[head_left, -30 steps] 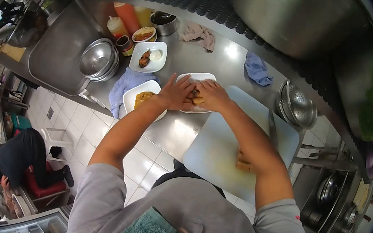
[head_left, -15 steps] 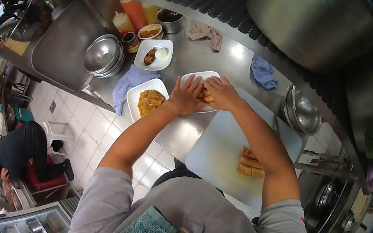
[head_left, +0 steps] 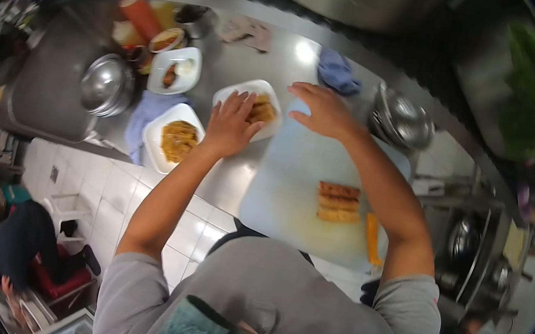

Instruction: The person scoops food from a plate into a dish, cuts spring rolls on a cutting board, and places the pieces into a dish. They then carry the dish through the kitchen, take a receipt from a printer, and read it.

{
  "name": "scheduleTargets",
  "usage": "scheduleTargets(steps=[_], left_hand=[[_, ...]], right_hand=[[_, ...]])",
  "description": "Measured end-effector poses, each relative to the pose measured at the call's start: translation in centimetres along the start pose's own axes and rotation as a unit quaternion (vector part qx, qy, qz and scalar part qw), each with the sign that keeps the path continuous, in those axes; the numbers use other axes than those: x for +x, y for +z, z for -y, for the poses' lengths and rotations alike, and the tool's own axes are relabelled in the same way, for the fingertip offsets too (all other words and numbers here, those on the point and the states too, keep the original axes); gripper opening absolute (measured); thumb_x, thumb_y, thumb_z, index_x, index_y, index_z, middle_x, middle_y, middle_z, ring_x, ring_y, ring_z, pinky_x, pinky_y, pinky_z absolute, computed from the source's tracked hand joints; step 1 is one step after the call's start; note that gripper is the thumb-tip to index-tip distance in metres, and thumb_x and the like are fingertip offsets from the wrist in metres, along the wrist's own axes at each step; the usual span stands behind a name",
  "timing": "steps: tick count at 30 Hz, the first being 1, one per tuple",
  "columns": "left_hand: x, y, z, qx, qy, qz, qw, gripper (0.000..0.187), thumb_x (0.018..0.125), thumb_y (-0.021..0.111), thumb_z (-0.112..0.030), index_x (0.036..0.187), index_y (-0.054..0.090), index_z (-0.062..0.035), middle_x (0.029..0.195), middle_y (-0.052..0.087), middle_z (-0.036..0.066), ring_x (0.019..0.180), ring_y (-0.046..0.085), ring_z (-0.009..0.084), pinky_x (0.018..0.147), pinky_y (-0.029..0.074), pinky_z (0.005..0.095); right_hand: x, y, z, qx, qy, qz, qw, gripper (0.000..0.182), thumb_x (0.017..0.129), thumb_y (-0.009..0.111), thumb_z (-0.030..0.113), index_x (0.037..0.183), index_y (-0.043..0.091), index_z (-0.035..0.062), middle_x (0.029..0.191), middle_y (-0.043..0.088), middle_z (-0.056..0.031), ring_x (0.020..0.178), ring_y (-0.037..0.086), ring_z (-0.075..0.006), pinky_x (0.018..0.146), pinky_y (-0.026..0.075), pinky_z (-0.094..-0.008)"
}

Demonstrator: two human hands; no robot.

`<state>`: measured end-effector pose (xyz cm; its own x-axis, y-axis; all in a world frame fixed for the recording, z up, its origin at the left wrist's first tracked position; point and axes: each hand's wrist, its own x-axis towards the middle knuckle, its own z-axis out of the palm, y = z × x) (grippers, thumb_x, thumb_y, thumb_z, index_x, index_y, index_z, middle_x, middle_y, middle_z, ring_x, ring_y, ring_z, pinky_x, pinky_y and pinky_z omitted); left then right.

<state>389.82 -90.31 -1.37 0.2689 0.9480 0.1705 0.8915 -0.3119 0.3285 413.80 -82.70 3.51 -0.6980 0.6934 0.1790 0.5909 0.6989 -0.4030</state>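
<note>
My left hand (head_left: pixel 231 124) lies with spread fingers over the left part of a white dish (head_left: pixel 277 93), touching or just above the golden-brown food pieces (head_left: pixel 262 110) in it. To the right of that dish, my right hand (head_left: pixel 322 110) is raised with its fingers apart and nothing in it, above the upper edge of the cutting board (head_left: pixel 285 190). Cut golden-brown rolls (head_left: pixel 338 202) sit together on the board, beside an orange knife handle (head_left: pixel 373 240). A second white dish (head_left: pixel 152 151) holds yellowish food (head_left: pixel 179 141).
Metal bowls (head_left: pixel 107 84) stand by the sink (head_left: pixel 45 91). Sauce bottles (head_left: pixel 141 18) and a small white dish (head_left: pixel 186 80) are at the back left. A blue cloth (head_left: pixel 338 71) and colanders (head_left: pixel 403 118) are at the right. One person (head_left: pixel 31 240) bends over at the lower left.
My right hand has lifted off the food and moved right, away from the dish. My left hand stays at the dish. The camera view has shifted, uncovering the rolls and the orange handle.
</note>
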Motion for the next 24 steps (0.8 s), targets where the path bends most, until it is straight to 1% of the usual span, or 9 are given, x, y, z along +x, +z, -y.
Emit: scheduleTargets(steps=[1, 2, 6, 8, 13, 17, 19, 21, 24], left_hand=[[-0.2, -0.5, -1.5, -0.041, 0.032, -0.034, 0.998, 0.065, 0.081, 0.059, -0.041, 0.133, 0.038, -0.0091, 0.13, 0.043, 0.013, 0.127, 0.033, 0.0309, 0.1, 0.028, 0.0509], [-0.4, -1.0, -3.8, -0.105, 0.092, -0.072, 0.988, 0.054, 0.075, 0.066, -0.027, 0.122, 0.05, -0.0066, 0.113, 0.053, 0.01, 0.116, 0.043, 0.0303, 0.092, 0.036, 0.0465], [-2.0, 1.9, -11.1, -0.123, 0.164, 0.015, 0.979, 0.037, 0.077, 0.062, -0.023, 0.11, 0.058, -0.0061, 0.109, 0.054, 0.01, 0.111, 0.047, 0.027, 0.089, 0.039, 0.0404], [-2.2, 4.4, -13.3, -0.147, 0.194, 0.054, 0.968, 0.03, 0.077, 0.059, -0.02, 0.103, 0.061, -0.0062, 0.106, 0.055, 0.01, 0.106, 0.048, 0.0255, 0.086, 0.04, 0.0391], [-3.0, 7.5, -16.0, -0.011, 0.208, 0.064, 0.976, 0.019, 0.077, 0.054, -0.022, 0.089, 0.062, -0.01, 0.087, 0.054, 0.005, 0.093, 0.051, 0.0233, 0.076, 0.042, 0.0382], [-3.3, 6.2, -14.8, -0.091, 0.153, 0.016, 0.984, 0.016, 0.074, 0.056, -0.017, 0.087, 0.063, -0.0117, 0.086, 0.054, 0.006, 0.089, 0.052, 0.024, 0.075, 0.043, 0.0379], [-2.8, 4.1, -13.0, -0.141, 0.104, 0.02, 0.984, 0.014, 0.072, 0.058, -0.016, 0.085, 0.063, -0.0119, 0.085, 0.054, 0.006, 0.088, 0.052, 0.0254, 0.075, 0.044, 0.0392], [-2.1, 3.7, -8.5, -0.168, 0.046, -0.052, 0.983, 0.013, 0.071, 0.061, -0.016, 0.083, 0.063, -0.0124, 0.086, 0.053, 0.007, 0.088, 0.053, 0.0276, 0.074, 0.045, 0.0404], [-0.1, 2.2, -1.8, -0.049, -0.059, -0.058, 0.995, 0.018, 0.071, 0.063, -0.017, 0.09, 0.063, -0.0141, 0.091, 0.052, 0.007, 0.092, 0.052, 0.025, 0.078, 0.044, 0.0419]], right_hand=[[-1.6, -1.8, -0.2, 0.024, 0.039, 0.03, 0.998, 0.041, 0.078, 0.062, 0.026, 0.115, 0.055, 0.0085, 0.115, 0.056, -0.0109, 0.103, 0.055, -0.0269, 0.088, 0.044, -0.0353], [-3.6, -3.0, -0.5, 0.029, 0.069, 0.077, 0.994, 0.038, 0.078, 0.062, 0.027, 0.111, 0.057, 0.009, 0.111, 0.056, -0.0104, 0.101, 0.055, -0.0268, 0.086, 0.044, -0.0367], [-12.0, -5.1, -1.2, 0.006, 0.155, 0.268, 0.951, 0.029, 0.078, 0.062, 0.029, 0.099, 0.062, 0.0108, 0.101, 0.057, -0.009, 0.098, 0.054, -0.0268, 0.082, 0.045, -0.039], [-15.4, -4.1, -1.1, -0.017, 0.153, 0.304, 0.94, 0.029, 0.076, 0.063, 0.027, 0.1, 0.061, 0.0107, 0.101, 0.057, -0.0086, 0.098, 0.054, -0.0266, 0.081, 0.046, -0.0377], [-18.4, -2.5, 0.7, 0.018, 0.208, 0.224, 0.952, 0.02, 0.073, 0.063, 0.019, 0.091, 0.061, 0.0106, 0.094, 0.056, -0.008, 0.094, 0.055, -0.0276, 0.078, 0.046, -0.0377], [-17.1, -3.4, 1.2, 0.01, 0.242, 0.225, 0.944, 0.015, 0.072, 0.062, 0.014, 0.084, 0.056, 0.0077, 0.088, 0.055, -0.0086, 0.09, 0.056, -0.0286, 0.076, 0.047, -0.0382], [-15.4, -3.4, 0.8, 0.007, 0.209, 0.196, 0.958, 0.015, 0.072, 0.062, 0.013, 0.083, 0.053, 0.0074, 0.09, 0.054, -0.009, 0.09, 0.055, -0.0284, 0.075, 0.046, -0.0384], [-12.7, -2.9, 0.4, -0.009, 0.144, 0.122, 0.982, 0.015, 0.072, 0.062, 0.012, 0.084, 0.053, 0.0074, 0.092, 0.052, -0.0088, 0.091, 0.054, -0.0281, 0.074, 0.046, -0.0384], [-6.2, -0.9, 0.3, 0.015, 0.027, -0.02, 0.999, 0.023, 0.069, 0.063, 0.004, 0.089, 0.053, 0.0063, 0.096, 0.051, -0.0077, 0.088, 0.055, -0.0267, 0.072, 0.046, -0.0347]])
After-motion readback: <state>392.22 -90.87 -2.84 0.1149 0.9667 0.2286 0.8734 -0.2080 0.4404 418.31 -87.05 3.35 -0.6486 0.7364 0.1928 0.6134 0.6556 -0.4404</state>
